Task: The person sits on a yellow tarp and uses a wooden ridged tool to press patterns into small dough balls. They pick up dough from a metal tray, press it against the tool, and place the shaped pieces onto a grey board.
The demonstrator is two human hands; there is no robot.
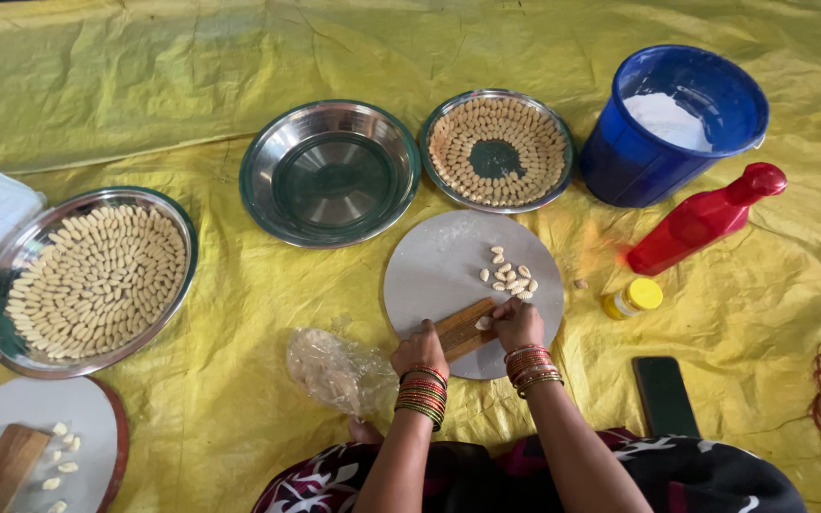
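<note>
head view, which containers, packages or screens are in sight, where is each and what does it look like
Blue bucket: top right, round, white powder inside.
Red bottle: lying right of the round board, red cap.
Small jar: below the bottle, yellow lid.
Phone: right of the right hand, dark blank screen.
Clear plastic bag: left of the left hand, crumpled, pale dough inside.

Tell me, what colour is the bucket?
The bucket is blue, with white powder inside; the head view shows it.
</note>
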